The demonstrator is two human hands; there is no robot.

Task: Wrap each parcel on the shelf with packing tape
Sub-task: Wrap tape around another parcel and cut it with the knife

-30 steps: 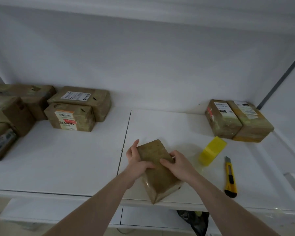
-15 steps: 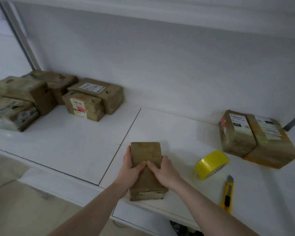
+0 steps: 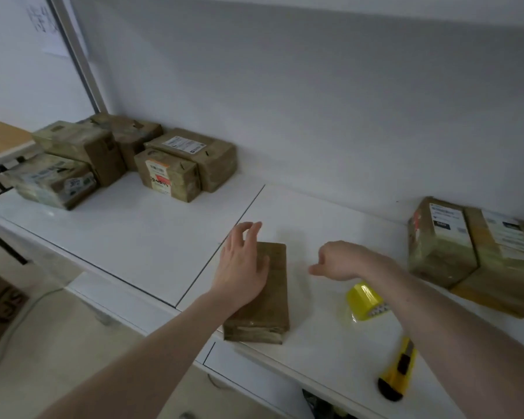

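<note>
A brown parcel (image 3: pixel 265 293) is laid flat on the white shelf (image 3: pixel 152 237), at its front edge and just right of the seam between the two shelf boards. The left hand (image 3: pixel 242 267) is spread over the parcel's left half with the fingers straight and loose; nothing is gripped, and contact, though likely, cannot be told for certain. The right hand (image 3: pixel 338 261) is held just right of the parcel, apart from it, with the fingers loosely curled and nothing held. A yellow tape roll (image 3: pixel 365 300) is seen right of the parcel, and a yellow utility knife (image 3: pixel 397 371) further right and nearer the shelf's edge.
</note>
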